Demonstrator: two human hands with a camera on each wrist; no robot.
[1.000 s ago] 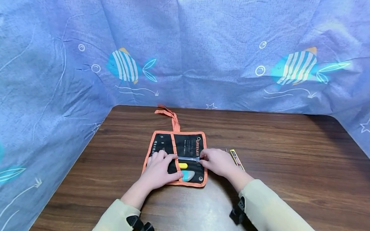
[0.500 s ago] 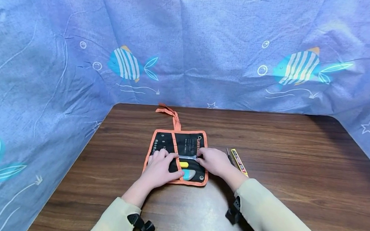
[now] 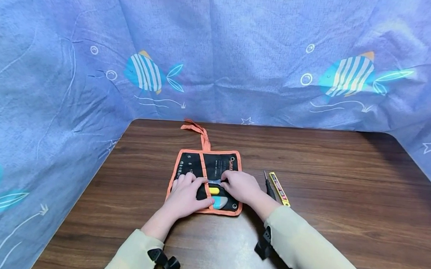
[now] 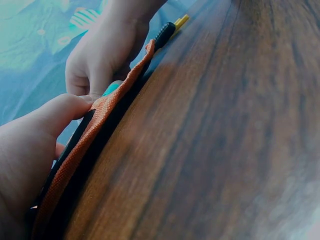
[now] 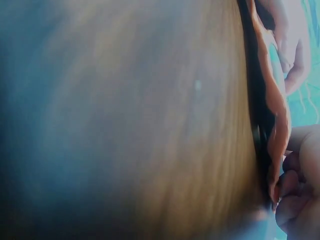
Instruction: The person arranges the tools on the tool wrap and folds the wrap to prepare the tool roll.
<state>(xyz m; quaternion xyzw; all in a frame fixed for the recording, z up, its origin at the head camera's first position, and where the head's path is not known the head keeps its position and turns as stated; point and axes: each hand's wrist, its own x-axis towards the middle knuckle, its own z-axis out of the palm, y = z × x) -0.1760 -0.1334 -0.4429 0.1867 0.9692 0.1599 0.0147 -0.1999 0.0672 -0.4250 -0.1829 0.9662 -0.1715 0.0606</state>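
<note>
Closest to the camera, both sleeves come in over the desk (image 3: 345, 178) and meet at the black tool pouch (image 3: 221, 163) with the orange trim. The left hand (image 3: 186, 196) lies on the pouch's left half with fingers fairly straight, pressing it down, not gripping anything as far as I can see. The right hand (image 3: 239, 186) has its fingers curled, pinching the right end of a slim silver tool (image 3: 214, 181). That tool lies left-right across the pouch, its free end pointing toward the left hand, so the pocket side is left of the right grip. Just below it, a yellow piece (image 3: 214, 190) and a teal piece (image 3: 218, 202) poke out of the pockets. Right of the pouch, a yellow tester pen (image 3: 279, 189) lies on the desk, apart. Further back, the orange tie strap (image 3: 200, 134) trails toward the blue fish curtain (image 3: 241, 54).
</note>
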